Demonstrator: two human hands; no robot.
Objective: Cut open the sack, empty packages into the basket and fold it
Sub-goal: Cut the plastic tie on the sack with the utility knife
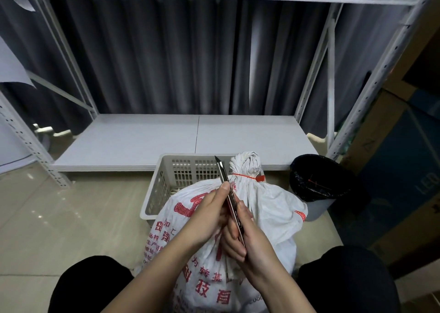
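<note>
A full white woven sack [269, 208] with red print stands between my knees, leaning on the white slotted basket [162, 184] behind it. Its neck is bunched into a knot and cinched by a red zip tie [247, 176]. Both hands hold a slim utility knife [226, 184] above the sack, blade tip out and pointing up and away, just left of the knot. My left hand [209, 215] pinches the knife body near the blade with the thumb on top. My right hand [245, 236] grips the handle's lower end. The basket's inside is mostly hidden by the sack.
A grey bin with a black liner [316, 181] stands right of the sack. A low white shelf board [190, 141] of a metal rack lies behind the basket, with dark curtains behind it. Cardboard boxes [404, 170] line the right side. Beige floor tiles [71, 217] spread to the left.
</note>
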